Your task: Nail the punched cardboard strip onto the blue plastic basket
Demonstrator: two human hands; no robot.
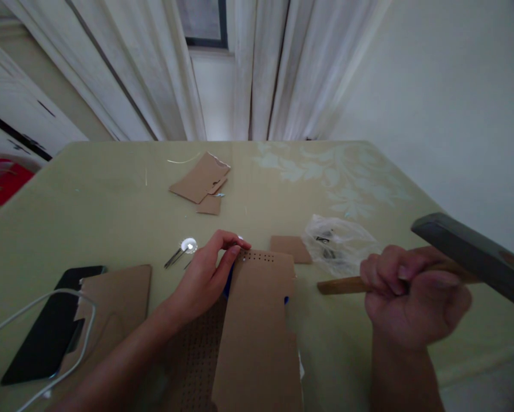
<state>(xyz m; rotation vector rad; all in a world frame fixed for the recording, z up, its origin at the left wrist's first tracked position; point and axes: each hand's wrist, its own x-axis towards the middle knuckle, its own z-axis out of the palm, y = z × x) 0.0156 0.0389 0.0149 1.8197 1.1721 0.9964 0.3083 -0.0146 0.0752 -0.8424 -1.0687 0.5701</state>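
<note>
My left hand is pinched at the top left corner of a long cardboard strip that carries rows of small punched holes; thumb and fingers press together there, and I cannot make out what they hold. A blue object peeks out under the strip. My right hand is closed round the wooden handle of a hammer, raised to the right of the strip with its dark head tilted up and right. A second perforated cardboard piece lies under my left forearm.
A black phone with a white cable lies at the front left beside a cardboard sheet. Nails and a small round shiny item sit mid-table. Cardboard scraps lie farther back; a clear plastic bag at right.
</note>
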